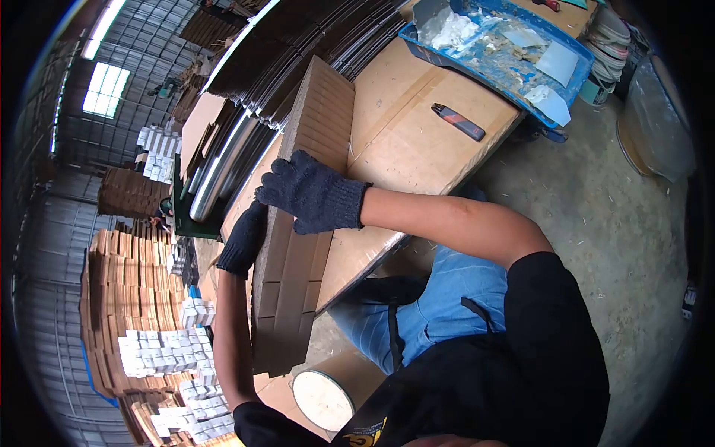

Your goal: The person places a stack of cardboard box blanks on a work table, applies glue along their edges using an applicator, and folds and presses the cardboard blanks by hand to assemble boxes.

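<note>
A long bundle of folded cardboard (287, 298) with a ribbed face stands on its edge across the worktable, sticking out past the near end. My right hand (316, 192), in a dark knitted glove, lies across its upper side, fingers apart and reaching to the far edge. My left hand (244, 238), in a matching glove, presses against the bundle's left side, just below my right fingertips. Its own fingers are mostly hidden. On the cardboard-covered tabletop (395, 104) to the right lies a black and red box cutter (458, 121), touched by neither hand.
A blue tray (491, 71) smeared with white paste sits at the table's far end. Dark stacked sheets (298, 52) lie behind the bundle. A round drum (322, 400) stands near my legs. White boxes (164, 352) and cardboard stacks (123, 283) fill the left side.
</note>
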Demonstrator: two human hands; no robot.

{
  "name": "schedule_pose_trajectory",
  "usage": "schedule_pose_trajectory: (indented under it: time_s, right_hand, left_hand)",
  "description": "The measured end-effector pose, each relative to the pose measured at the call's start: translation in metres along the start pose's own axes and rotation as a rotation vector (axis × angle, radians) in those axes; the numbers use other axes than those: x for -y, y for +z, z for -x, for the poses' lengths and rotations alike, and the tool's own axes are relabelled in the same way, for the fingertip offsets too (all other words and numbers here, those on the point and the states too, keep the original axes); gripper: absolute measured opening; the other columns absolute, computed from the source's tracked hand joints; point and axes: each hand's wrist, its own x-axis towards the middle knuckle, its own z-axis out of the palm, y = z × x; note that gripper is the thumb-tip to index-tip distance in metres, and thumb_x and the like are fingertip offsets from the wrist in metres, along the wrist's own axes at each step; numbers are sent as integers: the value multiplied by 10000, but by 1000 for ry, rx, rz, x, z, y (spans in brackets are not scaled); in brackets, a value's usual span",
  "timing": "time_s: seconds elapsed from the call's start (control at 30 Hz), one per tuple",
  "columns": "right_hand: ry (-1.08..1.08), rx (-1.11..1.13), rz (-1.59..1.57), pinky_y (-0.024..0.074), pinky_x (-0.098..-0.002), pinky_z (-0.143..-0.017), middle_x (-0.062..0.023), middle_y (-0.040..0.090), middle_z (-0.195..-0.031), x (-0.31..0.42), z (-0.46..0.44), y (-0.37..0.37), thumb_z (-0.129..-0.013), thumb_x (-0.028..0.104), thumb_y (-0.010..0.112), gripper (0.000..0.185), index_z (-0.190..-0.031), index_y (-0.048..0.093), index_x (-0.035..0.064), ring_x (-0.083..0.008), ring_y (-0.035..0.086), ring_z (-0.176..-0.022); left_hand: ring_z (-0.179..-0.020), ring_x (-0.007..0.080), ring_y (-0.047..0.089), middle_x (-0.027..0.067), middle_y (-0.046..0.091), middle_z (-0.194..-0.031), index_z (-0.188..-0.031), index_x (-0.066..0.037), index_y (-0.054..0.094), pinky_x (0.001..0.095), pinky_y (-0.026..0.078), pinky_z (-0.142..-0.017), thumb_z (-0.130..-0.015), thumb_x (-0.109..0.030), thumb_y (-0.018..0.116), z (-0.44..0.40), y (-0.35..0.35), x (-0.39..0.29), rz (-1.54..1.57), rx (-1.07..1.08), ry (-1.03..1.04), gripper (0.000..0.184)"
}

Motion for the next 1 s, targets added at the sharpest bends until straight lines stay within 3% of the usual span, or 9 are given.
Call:
schedule_pose_trajectory:
  time_s: [0.17,0.23,0.33,0.43,0.5,0.6,0.7,0.83,1.0]
  right_hand:
    - [9,28,-22,437,-522,-979,-154,580,-1271,-1,-2,-1,-779,426,803,678,-1350,596,126,-313,549,-1216]
    - [8,17,-13,439,-516,-976,-150,583,-1260,0,-1,-2,-779,423,802,667,-1341,602,124,-309,553,-1208]
    - [11,48,-18,439,-512,-977,-148,587,-1241,-1,-3,-5,-779,414,797,650,-1329,612,122,-306,559,-1196]
    - [8,58,-33,437,-516,-984,-148,587,-1233,-1,-2,-5,-779,403,793,634,-1318,620,118,-305,561,-1192]
    - [-6,31,-32,437,-519,-986,-147,588,-1234,-1,-1,-2,-779,397,791,625,-1310,624,115,-305,562,-1191]
    - [-21,-60,-45,437,-518,-993,-140,588,-1260,-2,1,-1,-778,369,787,618,-1314,623,108,-305,555,-1203]
    - [-5,38,-99,436,-507,-1003,-145,585,-1298,-2,0,-11,-769,348,783,632,-1327,611,107,-309,544,-1226]
    - [-2,-21,-168,405,-498,-1052,-171,570,-1357,-3,7,-14,-776,311,778,637,-1338,580,85,-353,530,-1263]
    - [46,-464,-332,370,-493,-1119,-223,523,-1394,10,35,-33,-795,271,798,652,-1355,533,69,-395,498,-1308]
  left_hand:
    - [-1380,209,489,125,550,-1496,-1480,48,488,306,332,-1171,-1125,-295,393,3,-1,-1,-94,-1,-19,502]
    - [-1209,174,576,94,656,-1313,-1361,13,605,299,402,-1080,-1116,-317,424,3,-1,5,-42,-62,2,448]
    - [-1037,127,586,54,676,-1106,-1200,-44,683,300,442,-993,-1096,-329,474,0,2,5,383,-50,-62,368]
    - [-959,108,552,28,639,-1021,-1105,-93,684,302,439,-955,-1054,-283,550,7,-20,15,402,-3,-130,238]
    - [-1022,129,566,43,644,-1096,-1217,-65,628,306,429,-998,-1003,-228,585,16,-13,1,333,57,-93,272]
    - [-1229,221,584,111,631,-1350,-1525,4,421,339,407,-1114,-848,-103,691,15,2,-5,31,147,153,737]
    - [-1243,235,575,128,617,-1381,-1515,5,435,348,420,-1100,-833,-118,724,37,23,-76,-199,144,-81,751]
    - [-1188,230,611,133,650,-1326,-1500,-13,461,346,458,-1050,-838,-146,737,33,22,-57,-211,120,61,729]
    - [-1215,217,590,136,618,-1371,-1517,-23,433,342,468,-1037,-839,-159,722,55,11,-51,-194,118,152,749]
